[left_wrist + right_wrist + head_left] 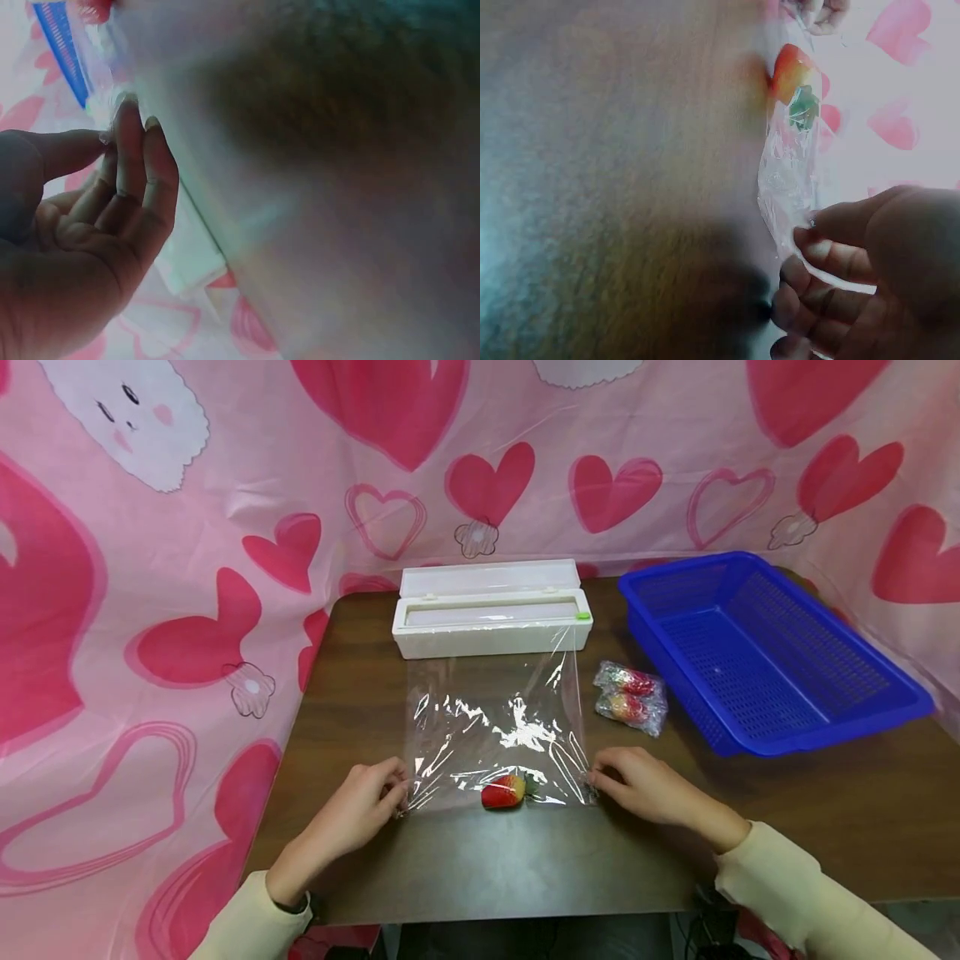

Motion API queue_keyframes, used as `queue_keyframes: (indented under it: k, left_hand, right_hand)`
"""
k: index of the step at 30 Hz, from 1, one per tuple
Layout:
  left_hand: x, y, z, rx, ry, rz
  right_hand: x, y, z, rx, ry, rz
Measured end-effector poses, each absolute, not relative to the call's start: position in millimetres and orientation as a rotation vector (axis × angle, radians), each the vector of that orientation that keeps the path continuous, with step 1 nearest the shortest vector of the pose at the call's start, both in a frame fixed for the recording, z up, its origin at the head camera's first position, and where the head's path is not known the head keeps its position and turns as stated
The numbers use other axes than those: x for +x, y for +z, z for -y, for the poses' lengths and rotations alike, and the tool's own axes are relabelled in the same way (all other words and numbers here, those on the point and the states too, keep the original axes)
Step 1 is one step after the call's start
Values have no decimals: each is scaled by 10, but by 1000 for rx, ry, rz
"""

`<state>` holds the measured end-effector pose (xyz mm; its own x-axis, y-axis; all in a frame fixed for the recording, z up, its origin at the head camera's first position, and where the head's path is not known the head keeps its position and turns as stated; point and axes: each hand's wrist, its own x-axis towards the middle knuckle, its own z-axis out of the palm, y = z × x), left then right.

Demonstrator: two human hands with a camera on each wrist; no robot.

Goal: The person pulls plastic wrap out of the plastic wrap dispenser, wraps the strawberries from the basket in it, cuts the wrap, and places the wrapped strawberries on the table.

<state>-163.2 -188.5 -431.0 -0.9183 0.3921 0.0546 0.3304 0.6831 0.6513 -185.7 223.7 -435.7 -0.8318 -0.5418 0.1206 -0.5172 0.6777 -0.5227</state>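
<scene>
A sheet of clear plastic wrap stretches forward over the table from a white wrap dispenser with its lid up. My left hand pinches the sheet's near left corner between thumb and fingers. At the near right corner, my right hand pinches the film, which looks bunched in the right wrist view. Between the hands, a red and yellow strawberry lies on its side by the sheet's near edge, green leaves pointing right. Whether the film runs under or over it, I cannot tell.
Right of the sheet lie two wrapped strawberries side by side. A blue plastic basket takes up the back right of the brown table. Pink heart-patterned cloth hangs behind and to the left.
</scene>
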Motion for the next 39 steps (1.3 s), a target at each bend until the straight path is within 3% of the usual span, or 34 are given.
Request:
queue_keyframes:
  k: [13,23,28,32,39]
  left_hand:
    - [-1671,-4282,1848,696,721,-2902]
    - [-1618,-3752,1760,832,681,-3020]
    - [-1717,-4000,1494,984,618,-2800]
    - [-1797,-4217,1568,990,609,-2727]
    - [-1731,-4071,1854,964,625,-2692]
  right_hand:
    - [-1918,-4344,-2204,-766,-727,-2824]
    - [-1868,-3980,-2155,-922,-872,-2878]
    - [-1960,-4080,-1876,-987,-1019,-2515]
    - [-2067,-4265,-1912,-890,-974,-2499]
    - [-1997,-4190,-2216,-925,-798,-2712]
